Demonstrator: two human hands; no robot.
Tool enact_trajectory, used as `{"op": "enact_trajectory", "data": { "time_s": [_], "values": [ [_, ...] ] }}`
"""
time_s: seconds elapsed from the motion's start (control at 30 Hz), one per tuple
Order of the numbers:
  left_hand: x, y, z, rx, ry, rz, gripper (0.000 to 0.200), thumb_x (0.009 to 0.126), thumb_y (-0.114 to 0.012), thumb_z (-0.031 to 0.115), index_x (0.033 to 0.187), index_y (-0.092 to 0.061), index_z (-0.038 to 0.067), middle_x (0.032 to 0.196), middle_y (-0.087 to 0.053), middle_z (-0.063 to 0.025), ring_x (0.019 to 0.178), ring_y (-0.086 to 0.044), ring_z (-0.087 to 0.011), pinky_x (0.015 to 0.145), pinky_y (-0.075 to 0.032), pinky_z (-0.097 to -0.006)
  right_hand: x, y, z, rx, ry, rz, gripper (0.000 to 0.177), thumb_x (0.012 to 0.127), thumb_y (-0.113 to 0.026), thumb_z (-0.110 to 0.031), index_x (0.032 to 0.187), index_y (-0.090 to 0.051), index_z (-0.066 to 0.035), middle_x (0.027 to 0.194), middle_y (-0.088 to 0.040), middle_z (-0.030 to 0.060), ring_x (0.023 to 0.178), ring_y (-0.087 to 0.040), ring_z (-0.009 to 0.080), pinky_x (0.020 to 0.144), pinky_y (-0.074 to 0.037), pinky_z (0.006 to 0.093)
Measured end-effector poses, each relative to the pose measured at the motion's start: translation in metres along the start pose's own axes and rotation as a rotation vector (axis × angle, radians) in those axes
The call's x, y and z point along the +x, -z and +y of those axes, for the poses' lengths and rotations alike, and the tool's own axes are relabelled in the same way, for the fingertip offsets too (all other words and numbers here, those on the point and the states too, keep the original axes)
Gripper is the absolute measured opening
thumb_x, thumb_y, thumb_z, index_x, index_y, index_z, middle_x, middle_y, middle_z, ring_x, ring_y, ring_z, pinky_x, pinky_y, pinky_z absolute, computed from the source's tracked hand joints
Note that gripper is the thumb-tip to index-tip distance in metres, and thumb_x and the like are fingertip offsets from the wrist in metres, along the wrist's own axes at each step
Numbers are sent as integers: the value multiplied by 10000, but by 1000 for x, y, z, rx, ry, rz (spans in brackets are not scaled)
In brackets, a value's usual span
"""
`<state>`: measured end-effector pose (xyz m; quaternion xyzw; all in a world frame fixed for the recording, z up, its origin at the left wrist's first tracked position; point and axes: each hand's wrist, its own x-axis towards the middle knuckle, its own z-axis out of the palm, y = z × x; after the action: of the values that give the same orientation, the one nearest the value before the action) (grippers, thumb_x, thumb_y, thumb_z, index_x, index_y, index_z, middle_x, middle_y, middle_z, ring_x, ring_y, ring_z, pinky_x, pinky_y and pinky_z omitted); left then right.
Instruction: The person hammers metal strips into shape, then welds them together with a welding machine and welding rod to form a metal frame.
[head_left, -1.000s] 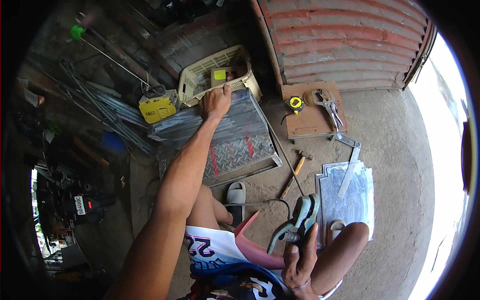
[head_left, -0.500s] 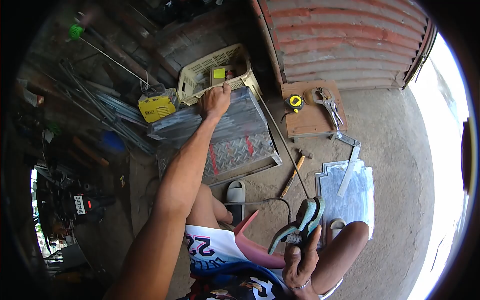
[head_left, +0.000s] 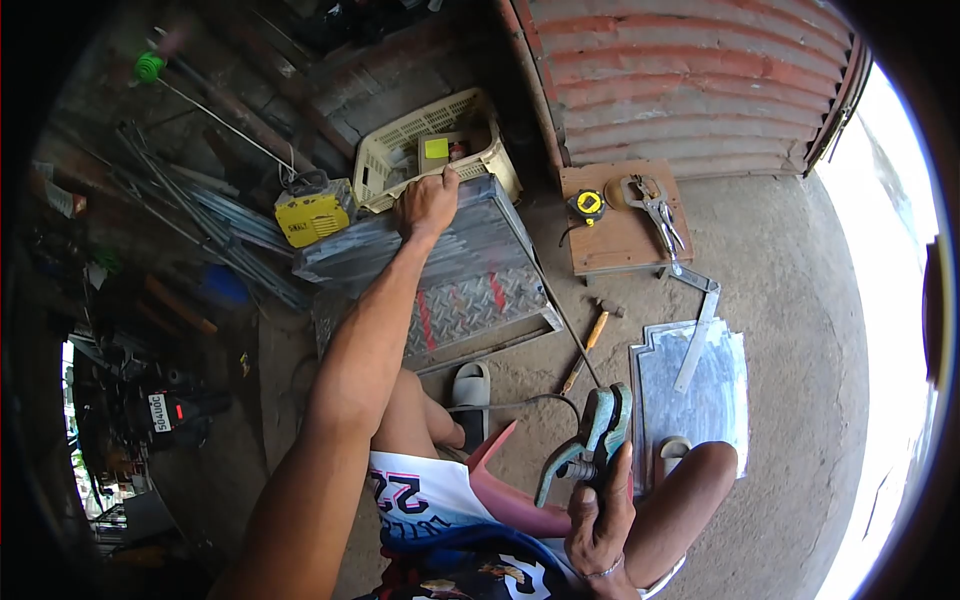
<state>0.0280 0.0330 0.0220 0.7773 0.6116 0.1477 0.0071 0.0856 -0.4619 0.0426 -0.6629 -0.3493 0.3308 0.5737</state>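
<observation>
My left hand [head_left: 428, 207] is closed over the top edge of a grey metal panel [head_left: 400, 245], which leans upright behind a diamond-plate step [head_left: 465, 303] with red stripes. In my right hand [head_left: 604, 520] is a worn green welding electrode holder [head_left: 598, 430], its spring and lever showing. A long thin welding rod [head_left: 572, 335] runs from its jaws up toward the panel's right edge. Against that edge the rod's far tip is hard to make out. The handle is mostly hidden by my fingers.
Behind the panel stand a cream plastic basket [head_left: 375, 165] and a yellow machine [head_left: 312, 215]. A low wooden stool [head_left: 625, 255] carries a tape measure [head_left: 588, 206] and locking pliers [head_left: 660, 215]. A hammer [head_left: 586, 350], a square [head_left: 697, 345] and a metal sheet [head_left: 715, 420] lie rightward.
My right hand has shifted the electrode holder slightly up and left, and the rod now lies closer to the panel's right edge. My left hand keeps its grip on the panel.
</observation>
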Motion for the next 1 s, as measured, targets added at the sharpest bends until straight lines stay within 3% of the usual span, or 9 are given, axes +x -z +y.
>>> {"op": "enact_trajectory", "data": {
  "time_s": [0.17, 0.23, 0.6, 0.67, 0.7, 0.8, 0.9, 0.97, 1.0],
  "values": [
    [-4, 2, 0, -14, -20, -27, 612, 990, -379, 525, 925, -750, 42, 969, -719, -220, 938, -672, -448, 822, -510, -553, 1, -1, 1, 45, 43, 28, 607, 977, -492, -15, 1527, -255, 84, 1208, -617, 296, 987, -665, 337, 850, -518, 353],
    [-5, 0, 0, -51, -28, 64, 582, 977, -415, 502, 842, -733, 34, 873, -691, -240, 836, -657, -469, 731, -497, -553, 9, -1, -8, -91, 91, 9, 608, 985, -484, -16, 1533, -240, 81, 1234, -612, 294, 1002, -665, 339, 865, -519, 357],
    [0, -5, -5, -23, -27, 7, 625, 991, -374, 524, 892, -750, 35, 935, -719, -228, 888, -680, -450, 773, -522, -554, 4, -4, 0, 6, 16, -9, 612, 989, -486, -25, 1538, -233, 73, 1238, -609, 296, 998, -665, 337, 869, -518, 354],
    [-3, 0, -1, -18, -15, 6, 626, 991, -374, 524, 891, -750, 34, 935, -719, -227, 888, -680, -450, 775, -523, -553, 8, -7, 7, -123, 201, 61, 623, 1017, -432, -116, 1557, -179, 63, 1042, -619, 101, 667, -475, 77, 598, -422, 219],
    [-3, -1, -2, -15, -27, 17, 627, 991, -374, 526, 892, -750, 35, 934, -719, -226, 886, -679, -451, 772, -522, -553, 6, -6, 8, -123, 201, 61, 623, 1017, -432, -116, 1557, -179, 63, 1042, -619, 101, 667, -475, 77, 598, -422, 219],
    [-3, -2, -2, -11, -25, 20, 626, 991, -374, 527, 894, -750, 36, 934, -718, -227, 886, -678, -453, 770, -522, -555, 3, -5, 8, -47, 64, 21, 621, 1015, -426, -113, 1552, -178, 75, 1106, -626, 136, 696, -502, 98, 636, -450, 239],
    [-4, 0, -1, -18, -23, 12, 624, 992, -375, 525, 896, -750, 36, 936, -717, -230, 888, -677, -454, 770, -521, -557, 10, -5, 1, -152, 240, 88, 621, 1016, -428, -115, 1551, -179, 77, 1078, -625, 122, 693, -496, 98, 631, -446, 243],
    [-4, 0, -1, -28, -36, 15, 623, 992, -375, 524, 897, -750, 36, 936, -716, -232, 889, -677, -455, 770, -521, -558, 7, -1, -5, -40, 82, 0, 607, 983, -484, -29, 1528, -243, 88, 1208, -610, 309, 989, -666, 357, 858, -520, 370],
    [-4, 1, 0, -22, -24, 9, 620, 992, -376, 522, 896, -749, 36, 937, -716, -233, 889, -676, -455, 770, -521, -558, 6, -1, -5, -40, 83, 1, 607, 983, -484, -29, 1528, -243, 88, 1208, -610, 309, 989, -666, 357, 858, -520, 370]
  ]
}}
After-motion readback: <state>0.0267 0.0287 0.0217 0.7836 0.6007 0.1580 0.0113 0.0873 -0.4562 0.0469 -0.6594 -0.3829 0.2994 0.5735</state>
